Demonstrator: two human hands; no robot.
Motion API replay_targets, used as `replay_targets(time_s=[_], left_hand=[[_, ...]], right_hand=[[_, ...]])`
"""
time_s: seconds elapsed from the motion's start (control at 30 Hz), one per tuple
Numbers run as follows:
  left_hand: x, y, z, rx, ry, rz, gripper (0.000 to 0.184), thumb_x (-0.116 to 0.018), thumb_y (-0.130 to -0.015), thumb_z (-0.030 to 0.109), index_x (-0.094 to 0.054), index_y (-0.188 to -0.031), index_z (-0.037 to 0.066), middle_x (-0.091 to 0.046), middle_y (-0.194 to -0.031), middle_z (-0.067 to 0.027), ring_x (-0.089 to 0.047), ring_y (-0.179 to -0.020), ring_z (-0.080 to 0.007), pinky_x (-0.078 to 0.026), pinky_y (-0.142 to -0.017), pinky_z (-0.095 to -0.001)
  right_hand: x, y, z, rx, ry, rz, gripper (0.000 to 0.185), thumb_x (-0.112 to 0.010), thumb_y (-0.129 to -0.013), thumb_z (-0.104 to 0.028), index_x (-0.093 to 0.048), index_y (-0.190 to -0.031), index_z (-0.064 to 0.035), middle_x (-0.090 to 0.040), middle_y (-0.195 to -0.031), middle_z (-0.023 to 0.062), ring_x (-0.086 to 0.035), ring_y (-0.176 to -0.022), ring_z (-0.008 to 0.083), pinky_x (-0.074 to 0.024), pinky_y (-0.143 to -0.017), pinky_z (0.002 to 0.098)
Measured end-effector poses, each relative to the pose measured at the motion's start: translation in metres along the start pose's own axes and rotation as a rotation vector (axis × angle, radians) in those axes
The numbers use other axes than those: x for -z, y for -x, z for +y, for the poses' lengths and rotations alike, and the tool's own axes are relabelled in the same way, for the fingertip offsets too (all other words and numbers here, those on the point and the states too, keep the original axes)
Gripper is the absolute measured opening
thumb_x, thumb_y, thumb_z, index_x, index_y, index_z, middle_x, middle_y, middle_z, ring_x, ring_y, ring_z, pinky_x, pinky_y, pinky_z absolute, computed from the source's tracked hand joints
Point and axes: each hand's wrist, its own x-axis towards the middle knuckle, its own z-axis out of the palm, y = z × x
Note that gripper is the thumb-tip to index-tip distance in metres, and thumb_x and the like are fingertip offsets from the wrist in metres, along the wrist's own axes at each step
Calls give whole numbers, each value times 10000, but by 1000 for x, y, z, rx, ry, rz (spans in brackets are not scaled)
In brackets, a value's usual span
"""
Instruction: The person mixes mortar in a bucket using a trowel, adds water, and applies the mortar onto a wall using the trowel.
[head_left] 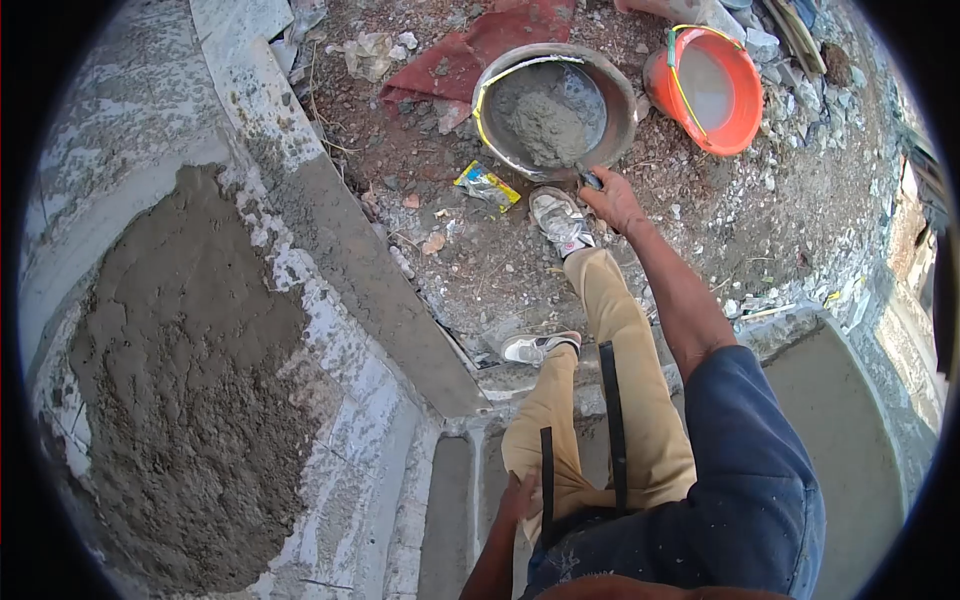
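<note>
My right hand (614, 202) is closed around the dark handle of a tool (590, 179) at the near rim of a grey bucket (620, 75). Whatever part of the tool lies beyond the handle cannot be made out. Inside that bucket is a heap of wet grey mortar (548, 128), and a yellow handle lies along its left side. My left hand (518, 497) rests against the left leg of my tan trousers, its fingers blurred and partly hidden. To the right of the grey bucket stands an orange bucket (741, 128) holding cloudy liquid.
Wet mortar (200, 380) covers a large patch at left, beside a ledge (375, 275) with a smoothed grey face. A yellow and blue packet (487, 186) lies on rubble near my shoes. Red cloth (450, 62) lies behind. Smooth grey mortar (825, 400) is at right.
</note>
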Motion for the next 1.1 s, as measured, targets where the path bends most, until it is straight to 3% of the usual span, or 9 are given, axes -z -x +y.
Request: replay_targets(time_s=[0.23, 0.5, 0.53, 0.67, 0.8, 0.93, 1.0, 1.03, 1.1], left_hand=[[76, 63, -50, -305, 182, 507, 789, -406, -1035, 582, -418, -1501, -55, -473, -1526, -227, -412, -1450, -319, -263, -1207, -357], [256, 447, -236, -895, -79, 2026, 451, -555, -1006, 174, -546, -1422, 2, -496, -1514, -209, -435, -1433, -363, -308, -1183, -433], [261, 504, -265, -807, -232, 2249, 449, -549, -1016, 188, -546, -1432, 20, -484, -1528, -200, -404, -1455, -366, -308, -1182, -453], [295, 678, -388, -458, -671, 2865, 542, -531, -1043, 384, -491, -1501, 98, -387, -1593, -188, -339, -1486, -369, -292, -1200, -478], [379, 763, -527, 299, -787, 2940, 659, -480, -1028, 529, -445, -1526, 97, -421, -1571, -181, -385, -1457, -345, -304, -1185, -476], [377, 755, -495, 344, -747, 2968, 733, -474, -1007, 575, -415, -1526, 61, -394, -1571, -214, -355, -1460, -375, -286, -1179, -510], [370, 749, -485, 371, -720, 2960, 771, -471, -996, 598, -399, -1526, 43, -380, -1570, -230, -340, -1462, -389, -277, -1176, -527], [370, 750, -480, 364, -719, 2939, 790, -470, -990, 610, -392, -1526, 34, -374, -1570, -238, -333, -1463, -397, -273, -1175, -535], [370, 752, -475, 389, -706, 2927, 829, -466, -979, 633, -377, -1526, 16, -360, -1569, -255, -318, -1465, -411, -264, -1172, -552]], right_hand=[[27, 162, -137, -93, -696, -12, 372, -583, -887, -86, -589, -1259, -60, -543, -713, -18, -511, -569, 84, -407, -509, 248], [59, 357, -402, 239, -1194, 32, 527, -611, -932, -46, -443, -1429, -97, -658, -1140, 89, -702, -845, 151, -604, -576, 256], [62, 359, -414, 370, -1198, -31, 540, -618, -958, -68, -407, -1453, -111, -658, -1232, 129, -724, -962, 190, -623, -594, 263], [44, 402, -532, 596, -1232, 94, 559, -674, -941, -56, -409, -1432, -92, -660, -956, 95, -612, -638, 123, -511, -526, 263], [-34, 397, -622, 711, -936, 458, 654, -713, -893, -54, -382, -1450, 37, -623, -931, 70, -593, -646, 101, -477, -549, 261], [-188, 352, -680, 612, -569, 793, 725, -681, -821, -160, -393, -1449, 60, -613, -1236, 312, -657, -1044, 443, -513, -891, 477], [-297, 333, -701, 685, -474, 695, 685, -658, -826, -124, -401, -1455, -44, -661, -1072, 299, -666, -970, 451, -508, -802, 501], [-307, 378, -706, 605, -341, 222, 619, -650, -835, -111, -442, -1418, -116, -665, -1033, 256, -661, -933, 452, -504, -776, 517], [-321, 444, -647, 1125, -19, -193, 563, -672, -829, -100, -490, -1361, -124, -667, -1094, 217, -667, -876, 435, -543, -746, 493]])
